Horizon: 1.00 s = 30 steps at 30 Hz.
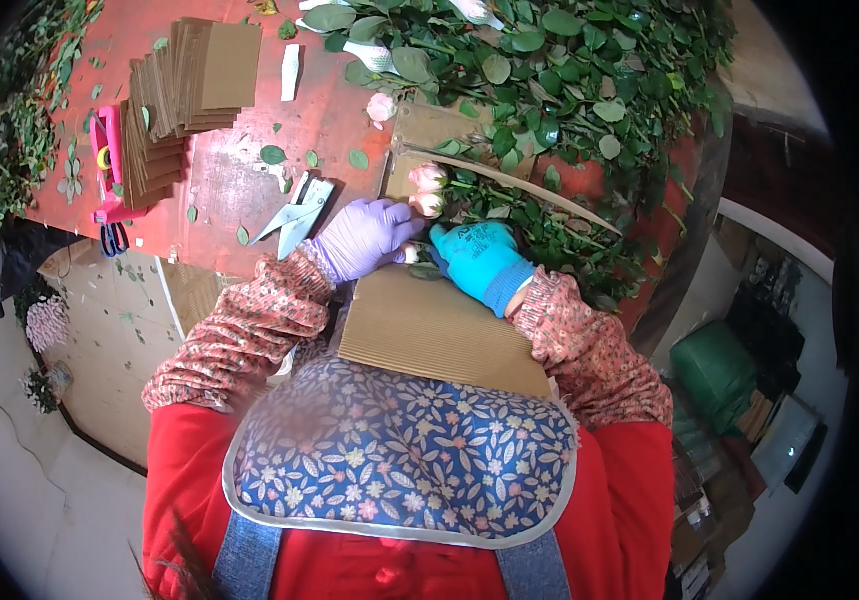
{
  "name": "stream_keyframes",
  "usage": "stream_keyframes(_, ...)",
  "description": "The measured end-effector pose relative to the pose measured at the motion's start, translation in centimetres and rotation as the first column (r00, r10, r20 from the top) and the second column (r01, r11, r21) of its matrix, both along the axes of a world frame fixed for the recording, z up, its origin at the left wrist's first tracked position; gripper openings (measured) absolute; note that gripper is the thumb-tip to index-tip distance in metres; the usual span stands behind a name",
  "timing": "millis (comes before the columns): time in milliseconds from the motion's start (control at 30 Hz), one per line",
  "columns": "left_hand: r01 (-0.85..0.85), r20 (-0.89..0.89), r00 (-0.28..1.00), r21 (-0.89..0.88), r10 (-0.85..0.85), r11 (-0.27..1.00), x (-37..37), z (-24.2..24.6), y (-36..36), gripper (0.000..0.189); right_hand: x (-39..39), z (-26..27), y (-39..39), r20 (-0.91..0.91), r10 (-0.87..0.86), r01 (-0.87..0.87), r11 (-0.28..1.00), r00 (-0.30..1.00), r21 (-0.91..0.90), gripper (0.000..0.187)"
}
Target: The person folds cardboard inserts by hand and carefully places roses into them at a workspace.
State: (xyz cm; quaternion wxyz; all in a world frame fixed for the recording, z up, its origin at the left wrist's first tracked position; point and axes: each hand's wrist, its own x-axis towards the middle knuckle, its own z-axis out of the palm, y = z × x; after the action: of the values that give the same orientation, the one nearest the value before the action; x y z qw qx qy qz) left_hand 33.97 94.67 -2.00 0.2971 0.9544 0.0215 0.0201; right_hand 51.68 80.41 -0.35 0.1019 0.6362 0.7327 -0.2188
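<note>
My left hand [366,238], in a purple glove, has its fingertips against two pink rose heads [427,180]. A paler rose bud [410,253] shows by its thumb; whether the fingers grip a bloom is hidden. My right hand [479,256], in a turquoise coated glove, curls over the leafy rose stems [500,202] just right of the blooms; its fingertips are partly hidden. Under the roses lies cardboard [399,180], with a bent cardboard strip [527,186] rising along the far side. A corrugated cardboard sheet [440,324] lies between my forearms, against the apron [407,457].
A silver stapler [302,214] lies left of my left hand. Farther left are stacked cardboard pieces [189,97], a pink tape dispenser [106,161] and blue-handled scissors [113,238]. Leafy rose stems [549,67] heap at the back right. A loose pink rose [380,109] lies on the red table [234,180].
</note>
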Motion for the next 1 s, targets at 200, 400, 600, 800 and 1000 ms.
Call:
stream_keyframes(200,-0.019,-0.075,0.997,0.041,0.022,0.999,-0.2,-0.6,-0.5,0.041,2.1,3.9,1.4,-0.055,-0.226,0.231,0.964,0.973,0.133,0.032)
stream_keyframes(400,-0.064,-0.093,0.994,-0.011,0.063,0.998,-0.1,-0.1,-0.6,0.041,2.5,-0.4,2.3,-0.031,-0.141,0.14,0.99,0.99,-0.019,0.014)
stream_keyframes(600,-0.046,-0.066,0.997,-0.03,0.044,0.998,0.0,-0.4,-0.3,0.041,1.0,-0.3,2.8,-0.048,-0.171,0.171,0.985,0.984,-0.016,0.009)
stream_keyframes(800,-0.024,0.124,0.992,0.174,0.002,0.984,0.3,0.4,-0.6,0.025,1.4,-0.7,2.5,-0.134,-0.235,0.237,0.971,0.963,-0.003,0.009)
stream_keyframes(1000,-0.288,-0.136,0.953,-0.148,0.269,0.946,0.1,-0.1,-1.4,0.03,1.7,1.2,2.5,-0.25,-0.144,0.196,0.961,0.957,0.197,0.017)
